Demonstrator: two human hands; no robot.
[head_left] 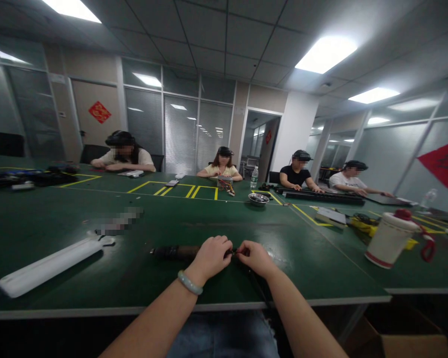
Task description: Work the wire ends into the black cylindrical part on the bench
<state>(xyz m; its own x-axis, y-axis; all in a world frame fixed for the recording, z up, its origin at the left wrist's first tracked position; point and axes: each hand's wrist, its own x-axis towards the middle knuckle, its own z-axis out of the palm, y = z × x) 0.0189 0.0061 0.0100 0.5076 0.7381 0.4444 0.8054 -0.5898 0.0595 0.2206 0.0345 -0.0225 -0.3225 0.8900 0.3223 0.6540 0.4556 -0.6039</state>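
Dark cylindrical tool (177, 252) lies on the green table (209, 221), near the front edge and roughly level with its long side, its narrow tip pointing left and its other end at the fingers. The left hand (213, 254) curls over that right-hand end and seems to grasp it, though the fingers hide exactly where. The right hand (257, 258) faces it closely, thumb and forefinger pinched on a small part (235, 251) too tiny to identify. A dark cable (260, 287) runs from beneath the right hand toward the table edge; whether it joins the small part, I cannot tell.

For fine work like this, the left hand does best as a steady clamp, letting the tool's body rest on the table so that it cannot roll. The right fingertips should pinch lightly and move in small, straight motions, since a hard squeeze or sideways tug could bend something so slight. Some slack in the cable would help, as its weight over the edge might pull on the joint
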